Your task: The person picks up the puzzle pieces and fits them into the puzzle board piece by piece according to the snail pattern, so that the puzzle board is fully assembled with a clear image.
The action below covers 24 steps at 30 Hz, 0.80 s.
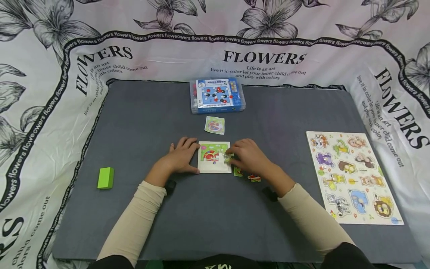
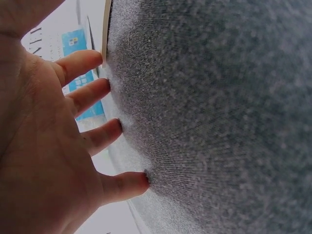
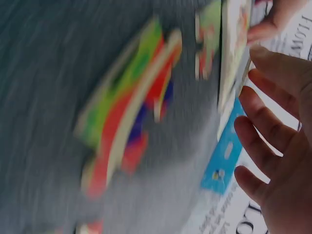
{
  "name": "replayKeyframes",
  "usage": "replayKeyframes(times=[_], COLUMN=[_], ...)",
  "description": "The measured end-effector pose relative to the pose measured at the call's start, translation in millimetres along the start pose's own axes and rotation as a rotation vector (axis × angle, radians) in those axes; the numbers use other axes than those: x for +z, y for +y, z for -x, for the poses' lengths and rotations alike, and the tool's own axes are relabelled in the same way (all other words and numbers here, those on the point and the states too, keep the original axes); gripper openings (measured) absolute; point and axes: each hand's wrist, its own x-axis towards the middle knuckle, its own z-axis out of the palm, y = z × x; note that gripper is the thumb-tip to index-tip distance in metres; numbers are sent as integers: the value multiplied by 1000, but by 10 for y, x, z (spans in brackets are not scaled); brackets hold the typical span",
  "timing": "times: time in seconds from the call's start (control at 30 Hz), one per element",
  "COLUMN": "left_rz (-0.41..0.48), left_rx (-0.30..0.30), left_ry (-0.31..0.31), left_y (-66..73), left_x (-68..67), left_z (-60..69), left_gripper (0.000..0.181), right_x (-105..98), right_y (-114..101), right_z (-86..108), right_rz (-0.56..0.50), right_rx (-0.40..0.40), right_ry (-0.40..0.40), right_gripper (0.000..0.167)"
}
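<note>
Widely spread, the fingers of the left hand [image 1: 180, 158] touch the puzzle board [image 1: 207, 168]; the right hand [image 1: 251, 158] pinches a green piece [image 1: 228, 157].

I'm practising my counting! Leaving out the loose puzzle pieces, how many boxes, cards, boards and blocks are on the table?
Boxes: 1, the blue box
Cards: 1, the small picture card
Boards: 2, the small puzzle board and the big animal board
Blocks: 1, the green block
Total: 5

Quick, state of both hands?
Left hand: open, touching the puzzle board at its left edge.
Right hand: pinching a puzzle piece at the board's right side.
</note>
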Motion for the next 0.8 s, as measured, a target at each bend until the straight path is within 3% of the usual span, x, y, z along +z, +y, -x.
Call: replayKeyframes(times=[0.37, 0.8], left_rz=[21, 3], left_rx=[-2, -15], left_ry=[-7, -17], left_y=[-25, -22], left_x=[24, 28], left_z=[-19, -18], left_gripper=[89, 89], right_x=[190, 112], right_y=[-113, -93], right_z=[-126, -155], right_rz=[16, -20], right_rx=[25, 30], right_ry=[8, -32], right_gripper=[24, 37])
